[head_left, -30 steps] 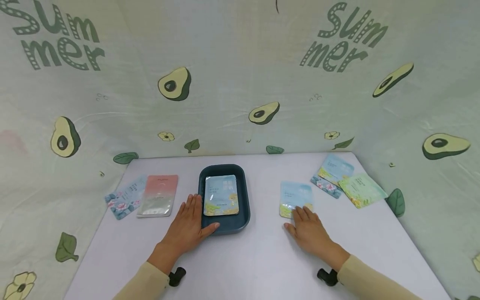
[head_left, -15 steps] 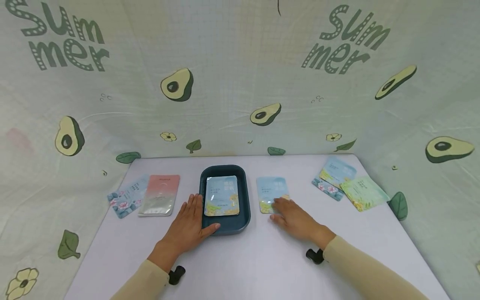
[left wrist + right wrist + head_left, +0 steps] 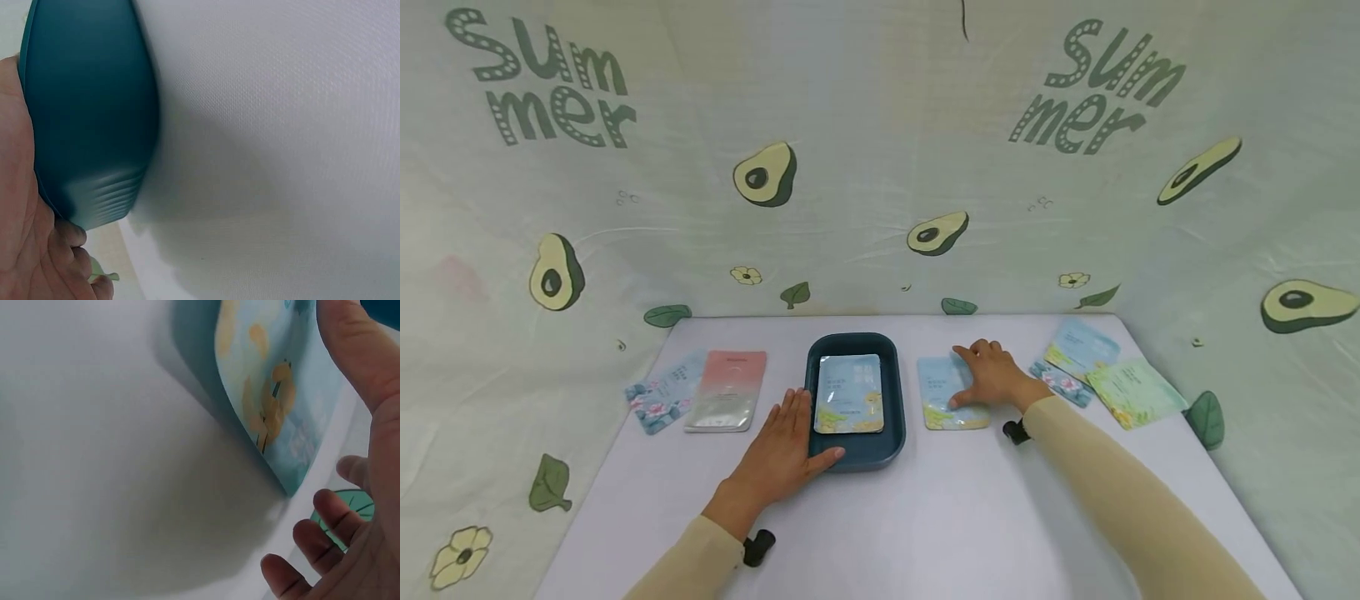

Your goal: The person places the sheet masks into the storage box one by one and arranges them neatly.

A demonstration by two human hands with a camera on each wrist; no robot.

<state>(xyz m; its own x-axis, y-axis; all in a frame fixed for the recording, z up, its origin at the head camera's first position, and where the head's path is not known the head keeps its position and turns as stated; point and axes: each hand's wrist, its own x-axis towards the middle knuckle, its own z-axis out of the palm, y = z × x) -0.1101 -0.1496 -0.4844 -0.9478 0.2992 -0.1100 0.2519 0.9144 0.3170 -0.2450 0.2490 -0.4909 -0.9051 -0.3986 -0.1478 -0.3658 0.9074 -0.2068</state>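
My left hand point(image 3: 777, 457) rests with straight fingers along the left side of a dark teal tray point(image 3: 868, 457), its thumb over the near corner. In the left wrist view, the palm lies against the outer wall of the tray point(image 3: 94, 100). Inside lies a light blue sheet mask packet point(image 3: 848, 392). To the right of the tray, a similar sheet mask packet point(image 3: 937, 392) lies on the table. My right hand point(image 3: 996, 375) is over its right part, thumb low and index finger near the top edge. The right wrist view shows the thumb point(image 3: 356, 347) over the packet and the other fingers spread apart.
On the left lie a pink and silver packet point(image 3: 727, 390) and a blue floral packet point(image 3: 664, 393). At the far right, a blue packet point(image 3: 1081, 346), a green packet point(image 3: 1135, 392) and a floral packet point(image 3: 1062, 383) overlap. An avocado-print cloth point(image 3: 850, 267) stands behind the white table point(image 3: 895, 542).
The right hand has slid the blue packet left to beside the tray, then moved up along it with its fingers spread. The left hand has stayed at the tray.
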